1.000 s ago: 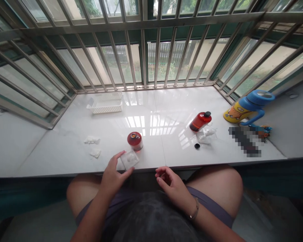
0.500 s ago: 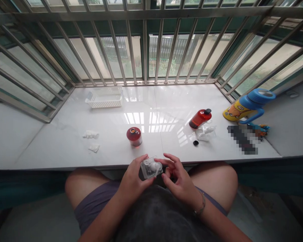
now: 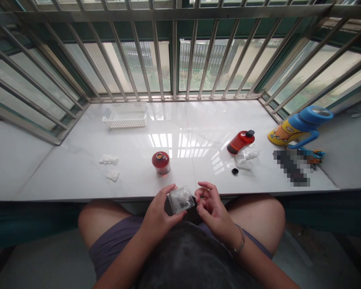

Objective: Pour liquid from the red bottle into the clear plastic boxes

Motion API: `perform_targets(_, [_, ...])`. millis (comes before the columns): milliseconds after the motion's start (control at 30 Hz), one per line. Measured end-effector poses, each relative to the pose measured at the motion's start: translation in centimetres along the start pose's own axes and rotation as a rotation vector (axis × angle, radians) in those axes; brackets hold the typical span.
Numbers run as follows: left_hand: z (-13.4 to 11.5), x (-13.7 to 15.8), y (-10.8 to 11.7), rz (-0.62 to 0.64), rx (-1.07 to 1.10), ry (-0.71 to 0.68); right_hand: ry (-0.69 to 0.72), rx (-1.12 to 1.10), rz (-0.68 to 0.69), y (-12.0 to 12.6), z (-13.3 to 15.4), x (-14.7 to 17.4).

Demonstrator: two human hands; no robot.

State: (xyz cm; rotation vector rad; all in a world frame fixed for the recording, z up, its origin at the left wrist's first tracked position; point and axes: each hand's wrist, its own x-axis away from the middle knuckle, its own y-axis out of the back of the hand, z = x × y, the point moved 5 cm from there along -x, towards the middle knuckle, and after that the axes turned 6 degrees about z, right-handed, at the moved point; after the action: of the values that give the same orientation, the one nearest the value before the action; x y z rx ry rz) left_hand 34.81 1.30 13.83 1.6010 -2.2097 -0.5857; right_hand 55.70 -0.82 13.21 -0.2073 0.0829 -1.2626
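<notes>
My left hand (image 3: 158, 208) grips a small clear plastic box (image 3: 175, 202) by its edges, over my lap just in front of the counter's edge. White pieces (image 3: 185, 195) lie inside it; their exact kind is too small to make out. At the box's right side, my right hand (image 3: 214, 206) has its fingers curled, thumb and forefinger close together. A thin white piece (image 3: 194, 196) reaches from the box to these fingertips. Beyond the box, a red bottle (image 3: 161, 162) without its cap stands upright on the counter.
A second red bottle (image 3: 240, 142) with a black cap stands at right, by crumpled clear plastic (image 3: 247, 159) and a loose black cap (image 3: 235, 171). Farther right is a blue-yellow flask (image 3: 297, 127). White crumpled tissues (image 3: 108, 159) and a white basket (image 3: 126, 122) are at left. Window bars close the back.
My right hand has drawn slightly right from the box, its fingers curling in with a thin white piece at their tips. My left hand still holds the box, slightly turned.
</notes>
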Motion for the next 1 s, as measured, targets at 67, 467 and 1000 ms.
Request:
perform_targets(67, [0.1, 0.0, -0.1, -0.001, -0.004, -0.002, 0.009, 0.000, -0.004, -0.1, 0.1, -0.1])
perform_targets(467, [-1.1, 0.6, -0.6, 0.026, -0.129, -0.151, 0.071, 0.287, -0.106, 0.3, -0.5, 0.4])
perform_targets(1000, [-1.8, 0.7, -0.8, 0.081, -0.032, -0.056, 0.035, 0.226, -0.077, 0.7, 1.1, 0.1])
